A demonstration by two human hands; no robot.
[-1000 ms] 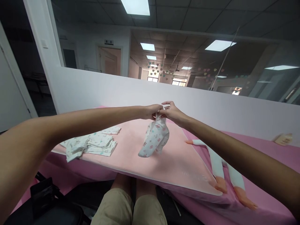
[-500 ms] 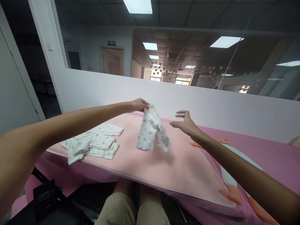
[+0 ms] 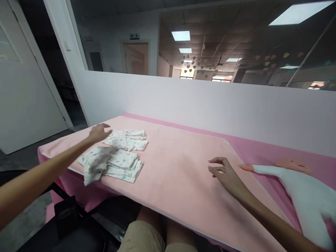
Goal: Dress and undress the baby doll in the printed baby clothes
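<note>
My left hand (image 3: 100,133) is open, its fingers apart, at the left edge of a far pile of small white printed garments (image 3: 136,144). Whether the fingertips still touch the cloth I cannot tell. Closer to the table's front edge lies a second pile of folded white printed clothes (image 3: 123,159), with one loose part hanging toward the edge. My right hand (image 3: 226,175) hovers over the right half of the pink table cover (image 3: 173,164); its fingers are loosely curled and apart, holding nothing.
A white plush toy (image 3: 301,189) with orange parts lies on the right of the table. Behind the table runs a white wall (image 3: 183,98) under a window. A black chair (image 3: 65,227) stands at the lower left.
My left hand has carried the printed garment left and let go of it; it now lies on the far pile. My right hand is lower and still empty. The view has shifted.
</note>
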